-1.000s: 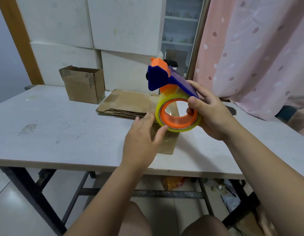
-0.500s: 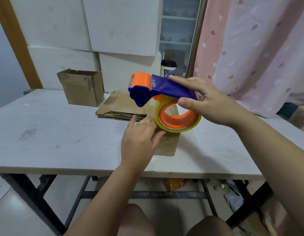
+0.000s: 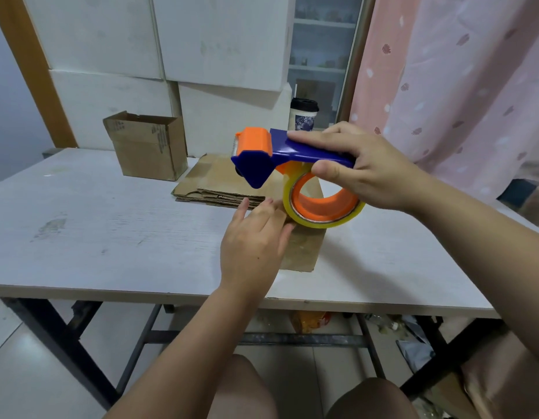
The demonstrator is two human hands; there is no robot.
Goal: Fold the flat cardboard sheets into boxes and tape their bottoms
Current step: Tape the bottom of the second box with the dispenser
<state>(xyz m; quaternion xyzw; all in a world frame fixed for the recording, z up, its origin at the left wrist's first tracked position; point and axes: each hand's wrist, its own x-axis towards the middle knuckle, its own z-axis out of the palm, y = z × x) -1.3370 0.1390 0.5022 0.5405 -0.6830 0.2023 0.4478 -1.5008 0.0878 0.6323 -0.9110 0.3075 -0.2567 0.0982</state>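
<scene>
Two bare knees (image 3: 241, 388) at 6 o'clock, lowest in view, under the near edge of a white table (image 3: 111, 225). L hand (image 3: 250, 252) just past that edge, centre of view: palm down, fingers straight and slack, gripping nothing. It lies over the 9 o'clock edge of a single flat cardboard sheet (image 3: 304, 252) (contact w/ sheet: can't tell). Its fingertips are close to the yellow tape roll (image 3: 322, 220); touching or not is unclear.

R hand (image 3: 368, 167) at 2 o'clock of L hand, held above the table. Thumb and curled fingers clasp the blue handle of the tape dispenser (image 3: 292, 149), index laid straight along its top. Orange head points to 9 o'clock; roll hangs beneath the handle.

Behind: stack of flat sheets (image 3: 219, 189) on the table, partly hidden by the dispenser. One folded box (image 3: 147, 146), top open, upright at 10 o'clock of the stack, just beside it. A paper cup (image 3: 303, 116) w/ black lid at 12 o'clock, behind the dispenser. Farthest: white panels (image 3: 216, 40) along the back, pink curtain (image 3: 458, 86) at 2 o'clock.
</scene>
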